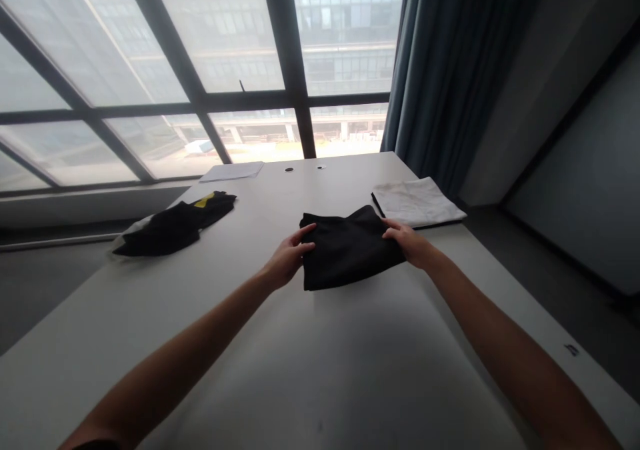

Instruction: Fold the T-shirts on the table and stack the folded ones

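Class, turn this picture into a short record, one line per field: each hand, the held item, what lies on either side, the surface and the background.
Left hand: grips the left edge of the black cloth
Right hand: grips its right edge
Held item: black cloth, folded; whether fully lifted is hard to tell
Left side: crumpled dark cloth with a yellow patch
Right side: folded white cloth
Surface: white table
Background: paned window, blue curtain
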Tool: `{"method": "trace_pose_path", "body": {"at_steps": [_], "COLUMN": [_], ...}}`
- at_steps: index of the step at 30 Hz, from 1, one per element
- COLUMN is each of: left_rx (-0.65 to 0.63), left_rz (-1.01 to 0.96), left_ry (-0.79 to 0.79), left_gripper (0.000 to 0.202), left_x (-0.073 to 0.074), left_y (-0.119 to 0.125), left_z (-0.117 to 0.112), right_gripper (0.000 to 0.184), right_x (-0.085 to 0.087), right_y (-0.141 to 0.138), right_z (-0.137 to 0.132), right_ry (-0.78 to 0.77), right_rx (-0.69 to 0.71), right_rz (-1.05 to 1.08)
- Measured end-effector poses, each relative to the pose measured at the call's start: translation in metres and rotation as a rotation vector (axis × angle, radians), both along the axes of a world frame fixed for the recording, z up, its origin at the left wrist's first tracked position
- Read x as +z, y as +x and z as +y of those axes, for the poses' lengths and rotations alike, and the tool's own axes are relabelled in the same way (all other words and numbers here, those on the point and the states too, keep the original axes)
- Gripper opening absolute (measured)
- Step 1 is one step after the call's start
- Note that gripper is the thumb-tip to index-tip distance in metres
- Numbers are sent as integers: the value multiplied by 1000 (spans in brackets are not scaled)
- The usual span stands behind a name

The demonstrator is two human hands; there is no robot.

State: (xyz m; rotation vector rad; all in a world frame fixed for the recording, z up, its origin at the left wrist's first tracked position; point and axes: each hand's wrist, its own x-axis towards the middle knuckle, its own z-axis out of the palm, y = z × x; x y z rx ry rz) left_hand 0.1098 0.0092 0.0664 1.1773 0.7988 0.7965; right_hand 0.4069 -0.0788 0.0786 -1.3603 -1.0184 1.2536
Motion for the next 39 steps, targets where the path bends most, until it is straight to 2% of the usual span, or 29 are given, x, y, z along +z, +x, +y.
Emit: {"method": "trace_pose_path", "body": {"at_steps": [5, 8, 12, 15, 18, 23, 26, 30, 35, 37, 39], "left_rx": [-84, -117, -148, -163, -166, -152, -149, -143, -25, -13, -72], "left_rz": [-117, -111, -51, -17, 6, 75, 162, 290, 380, 457, 612], "left_ry": [106, 126, 111, 86, 68, 76, 101, 183, 411, 627, 862], "left_gripper": [65, 68, 69, 71, 73, 74, 74, 74, 74, 71, 66], "left_x": [21, 26, 20, 9, -4, -20, -25, -27, -26, -28, -32], "left_y": [119, 190, 261, 291, 304, 308, 306, 305, 303, 302, 301], "left_z": [42, 69, 100, 110, 114, 121, 127, 129, 120, 118, 120], "right_gripper": [59, 51, 41, 39, 42, 43, 38, 28, 35, 40, 43], "right_x": [27, 32, 23, 5, -18, -53, -63, -64, -66, -71, -76], "right_y": [112, 171, 227, 252, 266, 275, 273, 265, 235, 218, 203], "right_z": [22, 44, 70, 80, 88, 101, 104, 98, 89, 90, 93], "right_ry": [120, 135, 171, 186, 181, 139, 104, 63, 101, 157, 181], "right_rx": [-121, -302, -583, -693, -767, -798, -783, -780, -890, -892, -838], "right_rz": [-81, -154, -374, -467, -543, -636, -699, -817, -992, -1087, -1178]}}
